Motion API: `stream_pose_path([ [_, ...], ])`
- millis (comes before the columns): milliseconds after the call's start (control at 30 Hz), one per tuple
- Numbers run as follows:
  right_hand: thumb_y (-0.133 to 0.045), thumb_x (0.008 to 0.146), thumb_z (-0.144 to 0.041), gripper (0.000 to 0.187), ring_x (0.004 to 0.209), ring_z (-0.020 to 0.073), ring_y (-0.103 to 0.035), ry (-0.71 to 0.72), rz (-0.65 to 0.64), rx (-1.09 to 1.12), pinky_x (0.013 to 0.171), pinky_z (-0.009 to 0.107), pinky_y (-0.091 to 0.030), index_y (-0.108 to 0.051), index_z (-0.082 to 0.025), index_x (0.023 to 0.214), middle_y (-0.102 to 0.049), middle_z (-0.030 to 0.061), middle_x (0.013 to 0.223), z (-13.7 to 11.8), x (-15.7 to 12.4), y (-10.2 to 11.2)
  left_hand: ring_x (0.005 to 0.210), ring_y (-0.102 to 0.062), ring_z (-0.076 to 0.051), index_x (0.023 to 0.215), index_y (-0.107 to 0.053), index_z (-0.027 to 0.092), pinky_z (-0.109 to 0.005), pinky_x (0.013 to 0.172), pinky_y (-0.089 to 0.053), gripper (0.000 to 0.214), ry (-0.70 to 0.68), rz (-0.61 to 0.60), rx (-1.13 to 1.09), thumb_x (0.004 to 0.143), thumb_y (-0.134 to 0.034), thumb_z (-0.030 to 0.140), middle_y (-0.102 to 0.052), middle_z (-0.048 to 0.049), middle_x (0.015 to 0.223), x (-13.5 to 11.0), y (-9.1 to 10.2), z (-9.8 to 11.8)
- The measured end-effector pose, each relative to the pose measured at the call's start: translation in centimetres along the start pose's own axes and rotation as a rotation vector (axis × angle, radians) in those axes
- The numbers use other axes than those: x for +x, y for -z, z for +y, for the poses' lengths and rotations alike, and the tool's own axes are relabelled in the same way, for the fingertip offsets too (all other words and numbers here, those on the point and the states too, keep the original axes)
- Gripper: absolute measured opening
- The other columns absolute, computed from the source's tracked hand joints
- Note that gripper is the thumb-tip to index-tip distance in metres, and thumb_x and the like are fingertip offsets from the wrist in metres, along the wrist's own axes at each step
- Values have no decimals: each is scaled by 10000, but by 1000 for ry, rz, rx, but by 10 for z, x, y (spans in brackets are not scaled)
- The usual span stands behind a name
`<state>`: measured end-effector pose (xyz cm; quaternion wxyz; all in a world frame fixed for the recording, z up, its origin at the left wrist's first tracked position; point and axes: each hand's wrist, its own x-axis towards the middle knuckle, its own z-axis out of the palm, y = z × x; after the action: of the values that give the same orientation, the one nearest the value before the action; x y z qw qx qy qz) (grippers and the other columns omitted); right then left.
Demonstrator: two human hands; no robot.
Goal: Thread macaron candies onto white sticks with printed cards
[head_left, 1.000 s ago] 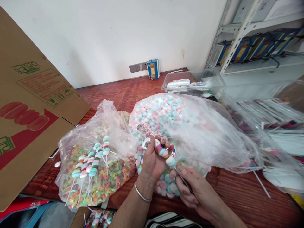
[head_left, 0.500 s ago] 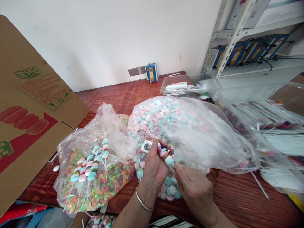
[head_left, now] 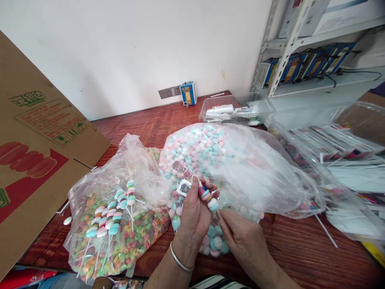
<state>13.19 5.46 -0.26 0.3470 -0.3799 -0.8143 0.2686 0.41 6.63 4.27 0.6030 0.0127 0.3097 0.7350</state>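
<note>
Left hand clamps candy skewer above pastel candy bag, likely so drops land inside; right hand pinches its lower end, steadying.

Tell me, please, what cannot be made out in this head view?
All in the head view.
Candy skewer in the left hand: its stick is hidden by both hands.
Right hand: fingertips tucked under the skewer, grip unclear.
Labels: print too small.
Cardboard box: cut off by the left edge.
Tray: contents blurred behind clear plastic.
</note>
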Motion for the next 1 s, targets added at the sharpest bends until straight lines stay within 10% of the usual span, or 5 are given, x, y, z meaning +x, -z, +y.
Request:
stream_pose_path([
  [167, -450, 985, -192, 256, 508, 146, -503, 249, 206, -445, 528, 293, -281, -697, -135, 946, -585, 16, 575, -1, 5, 0, 759, -634, -125, 812, -627, 151, -268, 755, -519, 186, 7, 12, 46, 827, -697, 323, -616, -7, 769, -3, 4, -11],
  [400, -473, 952, -386, 346, 608, 141, -522, -237, -121, 408, 558, 241, -394, -609, -179, 711, -573, 6, 653, -3, 12, 8, 914, -661, -176, 1019, -663, 181, -357, 881, -525, 277, -54, -67, -6, 806, -721, 349, -683, -38, 933, 9, 10, 12],
  [633, -470, 914, -535, 363, 335, 53, -56, -785, -505, 1277, 309, 195, -152, -590, -192, 907, -240, -139, 445, -11, 2, 8, 552, -502, -57, 828, -613, 177, -246, 710, -518, 153, -3, -117, -173, 861, -667, 316, -465, 66, 622, 14, 9, 21],
  [833, -461, 966, -240, 238, 546, 141, -536, 12, 22, 77, 532, 265, -371, -677, -143, 936, -623, 18, 641, -2, -1, 4, 555, -489, -68, 854, -606, 168, -226, 623, -493, 135, -52, 33, -43, 855, -670, 286, -451, 60, 640, 13, 1, 11],
  [1000, -477, 947, -101, 262, 493, 159, -511, 407, 198, -582, 543, 326, -319, -638, -51, 1148, -608, 12, 576, 4, 2, -1, 560, -501, -75, 856, -607, 171, -227, 626, -500, 116, -42, 123, 10, 869, -647, 280, -479, 44, 661, 12, 0, 5],
])
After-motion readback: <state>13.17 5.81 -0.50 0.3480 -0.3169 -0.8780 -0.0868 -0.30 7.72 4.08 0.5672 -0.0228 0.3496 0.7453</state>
